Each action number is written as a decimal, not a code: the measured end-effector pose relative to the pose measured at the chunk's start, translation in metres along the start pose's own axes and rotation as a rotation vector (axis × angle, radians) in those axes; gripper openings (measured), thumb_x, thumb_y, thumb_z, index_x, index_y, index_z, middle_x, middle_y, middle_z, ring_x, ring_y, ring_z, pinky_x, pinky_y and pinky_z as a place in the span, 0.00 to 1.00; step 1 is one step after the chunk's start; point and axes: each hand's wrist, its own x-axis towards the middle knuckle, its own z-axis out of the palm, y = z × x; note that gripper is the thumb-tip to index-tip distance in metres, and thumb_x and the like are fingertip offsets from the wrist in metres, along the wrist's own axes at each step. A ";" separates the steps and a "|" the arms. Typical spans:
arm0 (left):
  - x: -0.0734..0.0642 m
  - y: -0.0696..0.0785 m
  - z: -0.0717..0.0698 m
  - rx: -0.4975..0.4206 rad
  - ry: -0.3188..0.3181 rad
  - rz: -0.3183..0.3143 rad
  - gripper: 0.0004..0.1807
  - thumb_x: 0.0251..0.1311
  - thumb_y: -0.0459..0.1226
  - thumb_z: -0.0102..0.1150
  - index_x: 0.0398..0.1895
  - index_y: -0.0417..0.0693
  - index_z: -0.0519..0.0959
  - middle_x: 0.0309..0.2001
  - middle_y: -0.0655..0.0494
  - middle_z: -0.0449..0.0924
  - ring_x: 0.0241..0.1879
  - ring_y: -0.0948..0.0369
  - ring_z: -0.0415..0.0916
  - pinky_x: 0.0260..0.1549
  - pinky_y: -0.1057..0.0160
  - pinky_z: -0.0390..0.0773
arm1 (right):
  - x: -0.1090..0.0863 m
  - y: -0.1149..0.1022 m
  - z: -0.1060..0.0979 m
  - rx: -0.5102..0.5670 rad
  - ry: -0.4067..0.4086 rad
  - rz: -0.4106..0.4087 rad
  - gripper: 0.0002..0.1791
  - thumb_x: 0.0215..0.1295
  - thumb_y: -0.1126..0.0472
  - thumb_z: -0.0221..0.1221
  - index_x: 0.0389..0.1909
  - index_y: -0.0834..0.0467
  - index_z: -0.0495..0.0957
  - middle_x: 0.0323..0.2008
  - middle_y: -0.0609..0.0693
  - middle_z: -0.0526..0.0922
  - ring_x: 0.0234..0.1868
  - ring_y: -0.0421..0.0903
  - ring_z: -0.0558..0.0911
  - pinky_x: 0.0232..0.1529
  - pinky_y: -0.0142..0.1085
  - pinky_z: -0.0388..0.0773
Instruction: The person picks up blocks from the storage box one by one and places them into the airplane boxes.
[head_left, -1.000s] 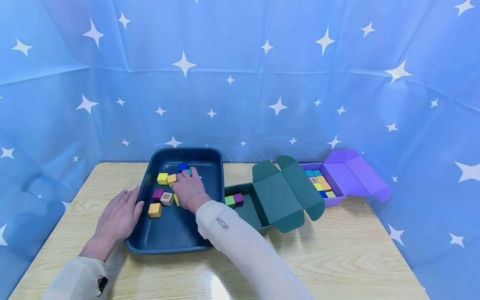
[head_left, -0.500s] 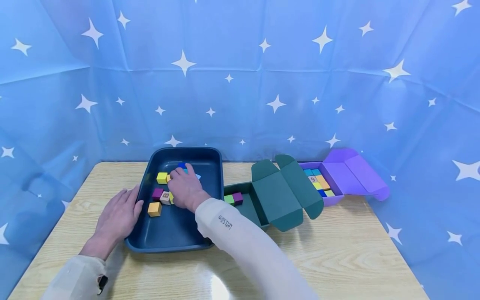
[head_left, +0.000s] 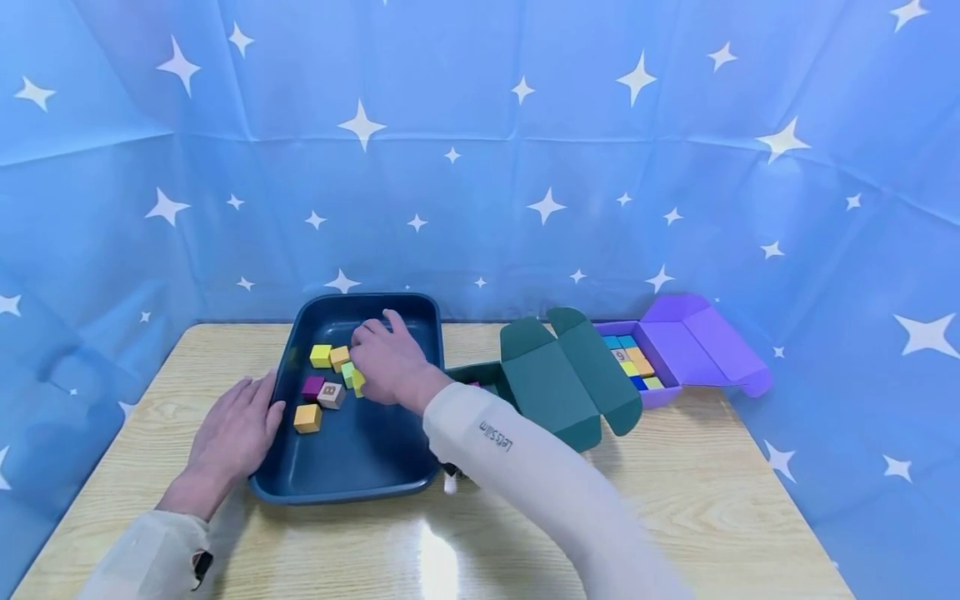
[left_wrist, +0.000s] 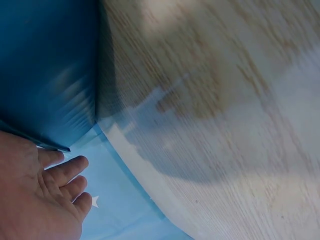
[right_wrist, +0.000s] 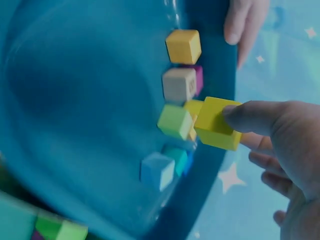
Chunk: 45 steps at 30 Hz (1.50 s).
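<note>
My right hand (head_left: 392, 360) is above the dark blue tray (head_left: 360, 467). In the right wrist view it pinches a yellow cube (right_wrist: 216, 123) between thumb and fingers, held over the other blocks. Around it in the tray lie a light green cube (right_wrist: 175, 121), a pale cube (head_left: 331, 396) with a letter B, a purple cube (head_left: 313, 387) and orange cubes (head_left: 307, 418). A light blue cube (right_wrist: 157, 171) is hidden behind the hand in the head view. My left hand (head_left: 234, 429) touches the tray's left rim with its fingers fairly straight.
To the tray's right stands an open green box (head_left: 551, 383), its inside partly covered by the right sleeve. Beyond it is an open purple box (head_left: 666, 398) with several colored blocks. A star-patterned blue cloth (head_left: 480, 200) hangs behind the wooden table (head_left: 712, 500).
My right hand has picked up the yellow cube, moving a little right, and the light green cube now shows. The right sleeve now covers more of the green box. My left hand stays put.
</note>
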 end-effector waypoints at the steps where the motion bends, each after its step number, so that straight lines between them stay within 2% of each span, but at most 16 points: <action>1: 0.000 0.000 0.000 -0.002 -0.001 -0.002 0.35 0.76 0.49 0.34 0.76 0.36 0.48 0.70 0.30 0.58 0.71 0.34 0.50 0.70 0.35 0.51 | -0.002 0.005 -0.002 0.006 -0.002 -0.002 0.19 0.61 0.40 0.62 0.50 0.42 0.81 0.65 0.39 0.71 0.71 0.42 0.62 0.78 0.50 0.47; 5: -0.001 -0.001 0.002 -0.003 -0.005 -0.010 0.35 0.76 0.51 0.33 0.76 0.37 0.48 0.71 0.30 0.58 0.71 0.34 0.50 0.70 0.35 0.51 | -0.014 0.028 -0.009 0.058 -0.005 -0.003 0.14 0.62 0.43 0.62 0.45 0.42 0.83 0.65 0.40 0.71 0.71 0.43 0.62 0.77 0.52 0.46; 11: -0.001 -0.002 0.003 -0.002 -0.003 -0.017 0.35 0.76 0.50 0.34 0.76 0.36 0.49 0.70 0.29 0.58 0.71 0.34 0.50 0.70 0.35 0.51 | -0.032 0.069 -0.014 0.136 -0.019 0.027 0.14 0.62 0.46 0.63 0.46 0.44 0.84 0.64 0.41 0.72 0.70 0.44 0.63 0.76 0.53 0.47; 16: -0.001 -0.003 0.002 0.007 0.009 -0.005 0.35 0.76 0.49 0.35 0.76 0.36 0.49 0.70 0.29 0.59 0.70 0.33 0.51 0.69 0.35 0.52 | -0.046 0.100 -0.008 0.150 -0.028 0.052 0.12 0.62 0.49 0.63 0.45 0.45 0.85 0.62 0.43 0.74 0.68 0.46 0.66 0.76 0.55 0.47; 21: -0.002 -0.004 0.001 0.002 0.009 -0.002 0.35 0.76 0.49 0.35 0.76 0.36 0.49 0.69 0.28 0.59 0.70 0.33 0.51 0.69 0.35 0.52 | -0.060 0.121 0.005 0.130 -0.070 0.049 0.14 0.62 0.48 0.63 0.46 0.47 0.84 0.60 0.45 0.76 0.67 0.47 0.67 0.76 0.56 0.47; 27: -0.002 -0.003 0.001 -0.002 0.011 0.001 0.34 0.76 0.48 0.35 0.76 0.35 0.49 0.69 0.28 0.59 0.70 0.33 0.51 0.69 0.34 0.52 | -0.073 0.133 0.018 0.113 -0.117 0.039 0.15 0.60 0.48 0.66 0.47 0.48 0.85 0.61 0.46 0.76 0.68 0.48 0.67 0.76 0.56 0.46; 35: -0.002 -0.003 0.001 -0.007 0.027 0.011 0.33 0.76 0.47 0.36 0.75 0.35 0.51 0.68 0.28 0.60 0.70 0.33 0.52 0.69 0.35 0.53 | -0.083 0.136 0.036 0.102 -0.164 0.029 0.14 0.59 0.47 0.67 0.44 0.48 0.85 0.62 0.46 0.76 0.68 0.49 0.67 0.77 0.56 0.46; 45: -0.001 -0.002 0.001 -0.015 0.034 0.018 0.33 0.76 0.47 0.35 0.74 0.34 0.52 0.68 0.28 0.60 0.69 0.33 0.52 0.68 0.35 0.53 | -0.085 0.135 0.055 0.030 -0.178 0.002 0.14 0.59 0.47 0.67 0.44 0.47 0.85 0.63 0.46 0.75 0.69 0.49 0.67 0.77 0.55 0.47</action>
